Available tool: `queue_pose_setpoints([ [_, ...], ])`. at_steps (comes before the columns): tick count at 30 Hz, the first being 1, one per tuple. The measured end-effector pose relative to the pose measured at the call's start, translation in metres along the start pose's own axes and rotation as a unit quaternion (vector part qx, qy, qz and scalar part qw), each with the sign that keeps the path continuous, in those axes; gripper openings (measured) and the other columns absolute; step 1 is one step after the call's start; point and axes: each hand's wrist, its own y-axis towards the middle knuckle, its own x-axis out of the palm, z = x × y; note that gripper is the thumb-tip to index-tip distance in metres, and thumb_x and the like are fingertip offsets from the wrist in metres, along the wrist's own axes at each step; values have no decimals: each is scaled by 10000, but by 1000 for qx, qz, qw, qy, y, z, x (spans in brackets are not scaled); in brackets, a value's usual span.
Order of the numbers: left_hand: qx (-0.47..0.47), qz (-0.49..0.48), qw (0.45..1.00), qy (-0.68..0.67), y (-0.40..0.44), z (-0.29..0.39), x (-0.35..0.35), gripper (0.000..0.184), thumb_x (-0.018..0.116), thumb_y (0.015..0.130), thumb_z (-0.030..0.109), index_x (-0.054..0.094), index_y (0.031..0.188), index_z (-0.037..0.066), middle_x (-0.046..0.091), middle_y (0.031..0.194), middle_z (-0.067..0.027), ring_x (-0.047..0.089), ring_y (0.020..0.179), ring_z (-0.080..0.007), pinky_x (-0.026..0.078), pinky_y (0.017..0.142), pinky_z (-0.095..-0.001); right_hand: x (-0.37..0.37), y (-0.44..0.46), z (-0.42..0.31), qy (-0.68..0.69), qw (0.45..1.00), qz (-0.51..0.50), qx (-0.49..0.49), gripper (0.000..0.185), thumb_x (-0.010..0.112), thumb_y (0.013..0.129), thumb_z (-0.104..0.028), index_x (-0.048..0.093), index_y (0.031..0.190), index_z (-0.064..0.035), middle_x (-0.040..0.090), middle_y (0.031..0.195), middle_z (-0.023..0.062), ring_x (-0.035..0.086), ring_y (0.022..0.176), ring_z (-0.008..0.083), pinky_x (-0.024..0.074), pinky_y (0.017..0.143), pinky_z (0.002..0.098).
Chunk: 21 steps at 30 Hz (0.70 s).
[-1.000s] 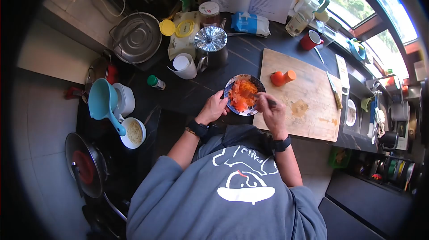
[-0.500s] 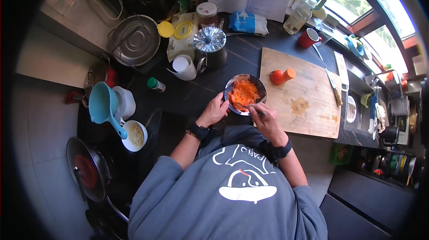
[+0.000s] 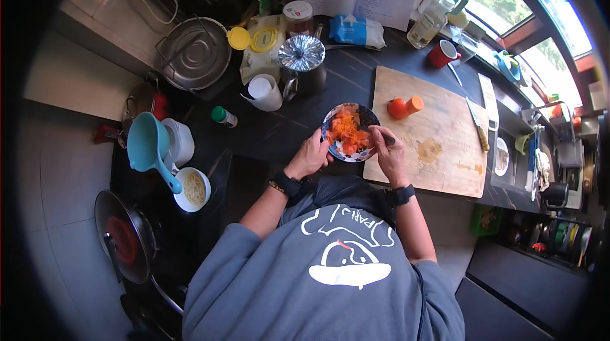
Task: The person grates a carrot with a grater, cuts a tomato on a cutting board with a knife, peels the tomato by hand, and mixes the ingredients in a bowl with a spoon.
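Observation:
A blue-and-white patterned bowl point(image 3: 359, 158) is in front of me, beside the cutting board's left edge. Shredded carrot point(image 3: 345, 127) and chunks that look like tomato point(image 3: 349, 148) fill part of it. My left hand point(image 3: 310, 155) is closed on the bowl's left rim. In my right hand point(image 3: 391, 158), at the opposite side, is a dark-handled utensil point(image 3: 388, 140); whether it is a spoon or a fork I cannot tell, as its head is hidden or blurred. A whole tomato point(image 3: 398, 109) and a carrot piece point(image 3: 415, 104) touch on the board.
The wooden cutting board point(image 3: 438, 169) carries a knife point(image 3: 478, 126) along its right edge. Beyond the bowl stand a foil-topped pot point(image 3: 305, 77) and a paper roll point(image 3: 264, 93). To the left are a green-capped jar point(image 3: 223, 116), a blue ladle-like scoop point(image 3: 147, 144) and a noodle bowl point(image 3: 184, 203).
My right hand has shifted up and right with the utensil. The bowl's contents have been turned over, baring more of its patterned inside. My left hand keeps its hold on the rim.

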Motion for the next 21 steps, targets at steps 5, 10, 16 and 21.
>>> queue_pose_setpoints([
  [5, -28, 2, 1000, 11, 0, 4, 0, 296, 376, 971, 128, 432, 1215, -31, 623, 745, -77, 584, 548, -110, 496, 529, -261, -27, 1, -33, 23, 991, -129, 21, 220, 526, 982, -158, 658, 1077, -9, 642, 802, 30, 593, 666, 81, 510, 574, 219],
  [10, -13, 1, 1000, 25, 3, -4, 1, 324, 358, 971, 118, 417, 1253, -29, 623, 761, -77, 588, 553, -107, 501, 529, -261, -4, 23, -22, -52, 990, -98, -88, 170, 584, 940, -92, 657, 1055, 10, 647, 834, 42, 620, 707, 95, 518, 633, 251],
  [16, -23, 2, 1000, 17, 1, 4, 2, 387, 357, 966, 102, 375, 1338, -4, 632, 790, -74, 588, 559, -104, 505, 540, -261, -13, -1, -60, -108, 960, -242, -94, 185, 598, 915, -125, 656, 1028, 10, 635, 874, 191, 640, 743, 315, 512, 628, 355],
  [21, -14, 7, 1000, 10, -1, 4, 3, 383, 360, 963, 100, 380, 1329, -12, 632, 794, -76, 589, 569, -104, 506, 548, -262, -29, -22, -90, -131, 961, -228, -86, 202, 579, 921, -132, 640, 1059, 3, 634, 878, 198, 630, 783, 354, 501, 684, 386],
])
